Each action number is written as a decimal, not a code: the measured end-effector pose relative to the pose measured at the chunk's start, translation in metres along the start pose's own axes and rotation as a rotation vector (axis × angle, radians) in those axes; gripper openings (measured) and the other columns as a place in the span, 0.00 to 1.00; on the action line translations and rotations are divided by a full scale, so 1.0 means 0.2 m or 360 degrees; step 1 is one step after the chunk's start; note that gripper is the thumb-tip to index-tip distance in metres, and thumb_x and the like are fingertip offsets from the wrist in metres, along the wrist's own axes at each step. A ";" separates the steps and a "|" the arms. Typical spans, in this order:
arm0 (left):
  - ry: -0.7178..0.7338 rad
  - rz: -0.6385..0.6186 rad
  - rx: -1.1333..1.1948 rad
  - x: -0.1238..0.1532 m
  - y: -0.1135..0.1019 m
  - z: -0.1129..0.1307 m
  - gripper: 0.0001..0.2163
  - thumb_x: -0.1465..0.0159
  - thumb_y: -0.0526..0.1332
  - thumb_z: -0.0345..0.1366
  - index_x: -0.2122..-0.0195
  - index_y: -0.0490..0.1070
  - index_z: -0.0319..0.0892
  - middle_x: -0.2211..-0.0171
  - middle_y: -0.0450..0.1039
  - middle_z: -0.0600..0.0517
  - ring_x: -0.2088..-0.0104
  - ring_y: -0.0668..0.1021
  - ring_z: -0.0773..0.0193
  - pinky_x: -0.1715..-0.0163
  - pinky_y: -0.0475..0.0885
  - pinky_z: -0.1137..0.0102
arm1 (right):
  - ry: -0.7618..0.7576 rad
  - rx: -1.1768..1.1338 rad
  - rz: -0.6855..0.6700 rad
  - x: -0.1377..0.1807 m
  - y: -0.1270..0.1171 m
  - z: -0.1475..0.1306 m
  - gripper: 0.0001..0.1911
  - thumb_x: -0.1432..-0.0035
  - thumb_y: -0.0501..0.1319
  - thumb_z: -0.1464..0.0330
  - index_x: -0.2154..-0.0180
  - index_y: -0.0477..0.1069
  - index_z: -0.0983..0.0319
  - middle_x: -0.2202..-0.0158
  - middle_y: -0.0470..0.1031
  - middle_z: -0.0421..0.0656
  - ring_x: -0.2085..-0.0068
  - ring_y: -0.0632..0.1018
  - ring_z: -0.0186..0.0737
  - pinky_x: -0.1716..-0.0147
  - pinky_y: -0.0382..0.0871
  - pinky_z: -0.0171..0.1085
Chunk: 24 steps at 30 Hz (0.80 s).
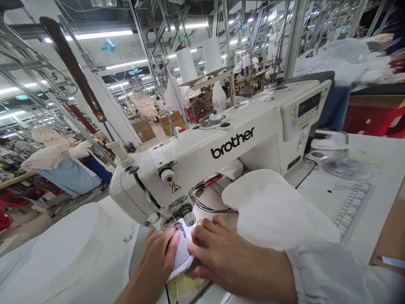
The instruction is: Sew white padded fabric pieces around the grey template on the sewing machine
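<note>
A small white fabric piece (182, 256) with a curved edge lies under the presser foot (181, 228) of a white sewing machine (190, 156). My left hand (155, 257) rests on its left side, fingers stretched out flat and their tips partly hidden near the machine head. On the other side my right hand (221, 249) has curled fingers, with thumb and fingertips closed on the piece's right edge close to the needle area. Just beyond my right wrist lies a larger white padded fabric piece (278, 211) on the machine table.
Red-handled scissors or snips (209, 182) lie beneath the machine arm near dark cords (215, 209). White cut fabric (57, 249) covers the left side. Two white thread cones (187, 65) stand above. A clear round object (346, 166) sits on the table at right.
</note>
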<state>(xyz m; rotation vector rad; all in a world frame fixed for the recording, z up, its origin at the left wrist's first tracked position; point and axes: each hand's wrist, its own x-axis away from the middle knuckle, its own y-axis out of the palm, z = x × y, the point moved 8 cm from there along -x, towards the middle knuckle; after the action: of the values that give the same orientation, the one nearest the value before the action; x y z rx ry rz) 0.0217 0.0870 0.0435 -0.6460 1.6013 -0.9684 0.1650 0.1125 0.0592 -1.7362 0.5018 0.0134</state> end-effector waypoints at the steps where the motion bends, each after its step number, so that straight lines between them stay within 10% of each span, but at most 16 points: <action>1: -0.0027 0.0009 0.0000 0.01 0.00 -0.01 0.17 0.27 0.46 0.46 0.57 0.71 0.44 0.65 0.81 0.52 0.63 0.83 0.61 0.61 0.77 0.64 | 0.0008 0.0002 0.0004 0.00 0.01 0.00 0.12 0.32 0.60 0.60 0.59 0.70 0.63 0.57 0.70 0.44 0.56 0.68 0.45 0.56 0.59 0.43; 13: -0.0200 -0.0392 0.0056 -0.03 0.07 -0.06 0.20 0.29 0.48 0.45 0.72 0.73 0.47 0.79 0.74 0.55 0.75 0.77 0.60 0.70 0.70 0.65 | 0.0127 -0.0037 0.0003 -0.02 0.04 -0.02 0.10 0.33 0.60 0.62 0.58 0.70 0.63 0.57 0.70 0.44 0.56 0.69 0.45 0.55 0.61 0.45; 24: -0.0261 -0.0395 0.0105 -0.03 0.02 0.00 0.16 0.29 0.48 0.44 0.65 0.72 0.45 0.71 0.77 0.54 0.67 0.80 0.59 0.61 0.70 0.62 | 0.0117 -0.0210 -0.0066 -0.02 0.03 0.00 0.06 0.32 0.59 0.65 0.61 0.70 0.61 0.57 0.70 0.42 0.55 0.69 0.43 0.55 0.60 0.44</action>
<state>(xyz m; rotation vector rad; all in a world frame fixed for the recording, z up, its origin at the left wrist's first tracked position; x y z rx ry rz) 0.0226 0.0938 0.0426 -0.8699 1.3605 -1.1142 0.1599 0.1126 0.0556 -1.8815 0.5284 -0.0478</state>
